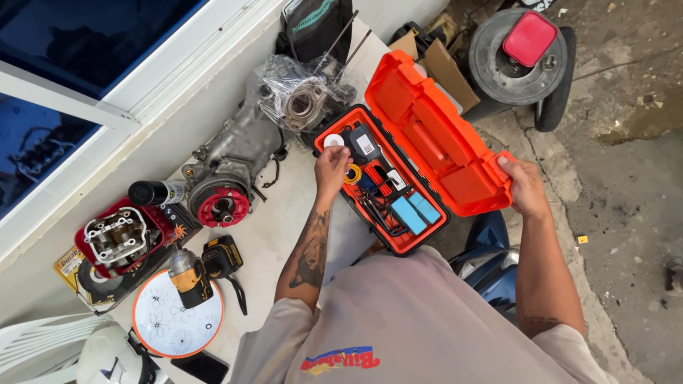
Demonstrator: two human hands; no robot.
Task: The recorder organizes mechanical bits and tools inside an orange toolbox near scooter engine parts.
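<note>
Left hand (331, 168) reaching into open orange case (398, 245), fingers curled over its contents; right hand (525, 188) gripping the lid (434, 135).

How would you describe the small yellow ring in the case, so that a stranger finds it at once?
Start at the open orange plastic case on the pale table. The left hand reaches inside; the small yellow ring lies just beside its fingers. It is the only yellow, round piece among black and blue parts.

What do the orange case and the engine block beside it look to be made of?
Orange case: likely moulded plastic, given its uniform matt colour and ribbed lid, held open by the right hand. Engine block: probably cast metal, dull grey and rough-surfaced, partly wrapped in clear film.
</note>
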